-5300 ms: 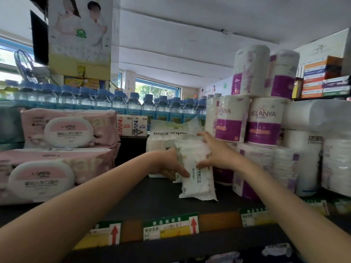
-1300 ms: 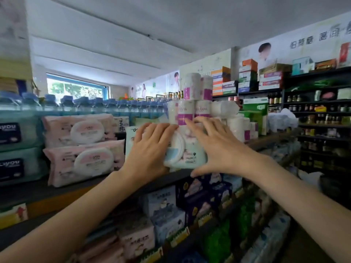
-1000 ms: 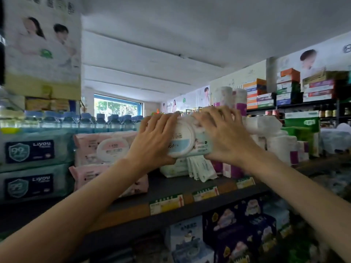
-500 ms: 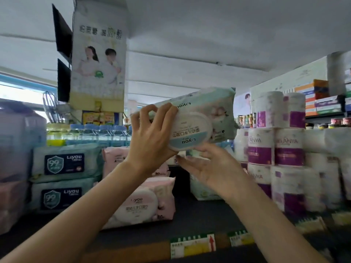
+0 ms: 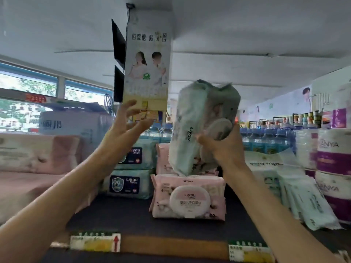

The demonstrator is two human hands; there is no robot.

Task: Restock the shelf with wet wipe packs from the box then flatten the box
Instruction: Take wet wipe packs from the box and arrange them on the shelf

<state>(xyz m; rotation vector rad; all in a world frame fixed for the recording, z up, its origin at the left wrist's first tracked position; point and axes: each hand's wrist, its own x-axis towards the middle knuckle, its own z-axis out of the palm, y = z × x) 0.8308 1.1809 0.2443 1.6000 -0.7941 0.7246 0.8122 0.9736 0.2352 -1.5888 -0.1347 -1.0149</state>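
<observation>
Two hands are raised before the shelf (image 5: 171, 227). The right hand (image 5: 225, 149) has its grip closed round the lower end of a pale green wet wipe pack (image 5: 199, 128), thumb and fingers curled about the round lid area. That pack stands nearly on end, tilted, its bottom corner just above or touching the pink wet wipe pack (image 5: 188, 198) lying flat on the shelf; contact cannot be confirmed because of blur. The left hand (image 5: 123, 130) is spread wide, fingers straight, holding nothing, apart from the green pack on its left side.

Blue-labelled wipe packs (image 5: 131, 184) are stacked two high just left of the pink stack. Slim white wipe packets (image 5: 303, 204) lean to the right, with toilet roll packs (image 5: 334, 168) beyond. No box is in view.

Assessment: placement is in progress, the pack not yet settled. Risks noted:
- A one-handed hold on one end of a soft, heavy pack may let it swing or slip.
- Set down tilted on the pink stack, it may slide forward off the shelf edge.
- A sideways push could topple the leaning white packets.
</observation>
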